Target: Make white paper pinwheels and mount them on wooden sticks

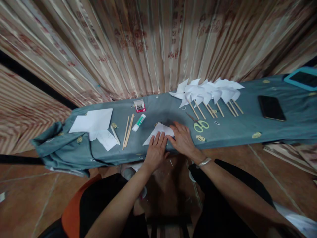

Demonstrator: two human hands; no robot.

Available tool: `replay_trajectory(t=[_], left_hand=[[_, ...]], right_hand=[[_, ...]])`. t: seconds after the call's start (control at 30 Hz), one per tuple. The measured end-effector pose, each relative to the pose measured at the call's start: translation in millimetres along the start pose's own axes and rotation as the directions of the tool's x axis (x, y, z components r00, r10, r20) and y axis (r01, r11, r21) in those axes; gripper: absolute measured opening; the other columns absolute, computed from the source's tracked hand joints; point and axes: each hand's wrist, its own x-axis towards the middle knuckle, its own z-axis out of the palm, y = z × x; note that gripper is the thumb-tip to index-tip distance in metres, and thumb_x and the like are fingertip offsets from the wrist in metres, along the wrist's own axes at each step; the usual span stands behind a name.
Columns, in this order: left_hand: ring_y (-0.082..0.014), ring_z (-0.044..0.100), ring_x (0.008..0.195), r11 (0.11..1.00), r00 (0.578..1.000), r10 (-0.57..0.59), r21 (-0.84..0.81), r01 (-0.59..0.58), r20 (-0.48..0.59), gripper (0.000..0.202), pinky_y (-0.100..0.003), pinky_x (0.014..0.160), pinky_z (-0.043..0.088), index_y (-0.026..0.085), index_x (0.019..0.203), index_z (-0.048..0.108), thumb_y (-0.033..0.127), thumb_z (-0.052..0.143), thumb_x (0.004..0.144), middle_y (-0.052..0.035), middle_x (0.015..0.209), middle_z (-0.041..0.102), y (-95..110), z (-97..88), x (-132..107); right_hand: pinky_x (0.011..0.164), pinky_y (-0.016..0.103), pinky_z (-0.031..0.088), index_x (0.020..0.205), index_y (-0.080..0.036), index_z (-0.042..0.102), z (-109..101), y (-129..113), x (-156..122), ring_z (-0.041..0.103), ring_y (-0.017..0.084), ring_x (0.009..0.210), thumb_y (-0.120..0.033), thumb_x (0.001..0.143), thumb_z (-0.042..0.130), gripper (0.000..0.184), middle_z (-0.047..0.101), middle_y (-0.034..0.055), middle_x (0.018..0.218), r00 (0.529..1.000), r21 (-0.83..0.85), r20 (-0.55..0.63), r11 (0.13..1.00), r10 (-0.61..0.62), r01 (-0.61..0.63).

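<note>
A sheet of white paper folded into a triangle (160, 128) lies flat near the front edge of the cloth-covered table. My left hand (156, 149) rests on its lower part with the fingers stretched out. My right hand (182, 137) lies at the paper's right corner, fingers extended and touching its edge. To the left are a green-and-white glue stick (139, 122) and several thin wooden sticks (128, 132). Scissors with light green handles (201, 126) lie right of my right hand.
Several white paper pinwheels (208, 92) on sticks lie in a row at the back right. A small red box of metal pins (140, 106), white paper sheets (97, 119), a white pen (115, 135), a dark phone (271, 107) and a blue-framed device (302, 78) share the table. A curtain (153, 49) hangs behind.
</note>
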Motion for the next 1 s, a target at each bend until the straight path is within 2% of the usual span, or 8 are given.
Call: replay_trajectory(t=[0.13,0.27,0.43,0.6,0.87,1.0], left_hand=[[-0.0354,0.024,0.147,1.0,1.0,-0.004,0.018,0.004,-0.007,0.069,-0.054,0.119,0.023,0.006,0.146,0.036,0.031,0.062,0.087,-0.0202,0.156,0.032,0.7,-0.6,2.1],[-0.0341,0.025,0.147,0.999,0.999,0.038,0.023,-0.037,-0.03,0.07,-0.052,0.118,0.027,0.006,0.147,0.035,0.029,0.062,0.086,-0.0209,0.156,0.033,-6.5,-0.5,-2.4],[-0.0313,0.027,0.147,0.999,0.997,0.03,0.033,-0.028,-0.07,0.069,-0.049,0.117,0.032,0.003,0.147,0.031,0.024,0.058,0.087,-0.0236,0.155,0.033,-35.1,-1.6,-35.2],[-0.0316,0.029,0.146,0.999,0.996,-0.018,0.031,0.02,-0.085,0.067,-0.054,0.114,0.033,0.008,0.15,0.027,0.027,0.052,0.09,-0.0229,0.154,0.035,-56.1,-3.8,-71.7],[-0.0317,0.03,0.145,0.995,0.984,-0.093,0.018,0.097,-0.153,0.066,-0.056,0.115,0.03,0.01,0.151,0.026,0.026,0.05,0.091,-0.0224,0.154,0.035,-47.2,1.4,-83.1],[-0.0318,0.028,0.146,0.994,0.982,-0.109,0.008,0.112,-0.154,0.068,-0.056,0.116,0.028,0.01,0.152,0.024,0.023,0.052,0.09,-0.0223,0.155,0.034,-44.6,2.3,-83.9]], right_hand=[[0.108,0.047,0.03,0.134,-0.006,0.052,6.9,-3.8,-6.8,0.045,0.033,0.13,-0.031,0.095,0.047,0.047,0.045,0.0249,0.147,0.999,0.001,-0.019,0.999,0.044,-0.044],[0.109,0.048,0.029,0.137,-0.006,0.049,8.9,7.0,-9.4,0.041,0.033,0.135,-0.024,0.093,0.046,0.047,0.042,0.0243,0.149,0.993,0.018,-0.029,0.993,0.119,-0.118],[0.108,0.051,0.03,0.136,-0.008,0.05,5.5,30.7,-14.5,0.041,0.033,0.135,-0.021,0.093,0.043,0.045,0.043,0.0241,0.148,0.975,0.028,-0.075,0.978,0.21,-0.208],[0.107,0.052,0.031,0.133,-0.009,0.053,7.6,35.6,-18.1,0.042,0.033,0.134,-0.021,0.094,0.04,0.042,0.044,0.0235,0.147,0.977,0.027,-0.098,0.982,0.188,-0.187],[0.105,0.048,0.033,0.125,-0.011,0.06,5.6,36.3,-17.9,0.047,0.03,0.131,-0.011,0.092,0.034,0.042,0.049,0.0214,0.143,0.974,0.031,-0.089,0.978,0.207,-0.205],[0.106,0.049,0.033,0.123,-0.015,0.063,0.3,31.5,-11.8,0.05,0.029,0.129,-0.024,0.097,0.037,0.037,0.052,0.0181,0.142,0.978,0.113,-0.058,0.974,0.202,-0.194]])
